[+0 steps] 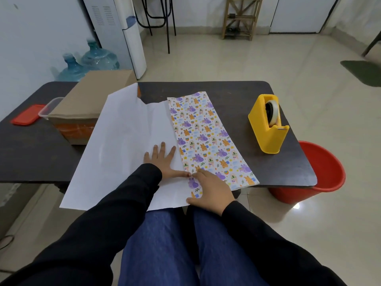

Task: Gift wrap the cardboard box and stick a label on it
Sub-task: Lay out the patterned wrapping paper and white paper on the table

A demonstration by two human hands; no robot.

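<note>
Gift wrap paper (127,141) lies across the dark table (257,96), white underside up, with its right part folded over so the printed animal pattern (206,137) faces up. My left hand (165,162) rests flat on the white side, fingers spread. My right hand (210,190) presses on the fold's near end at the table's front edge, fingers curled on the paper. The cardboard box (86,104) stands at the back left, with the paper's left edge leaning against it. A yellow tape dispenser (268,124) stands at the right.
A clear plastic container (49,108) and a red lid (27,117) lie left of the box. A red bucket (321,176) stands on the floor by the table's right corner. Water bottles (99,58) and a dispenser (123,34) are behind the table.
</note>
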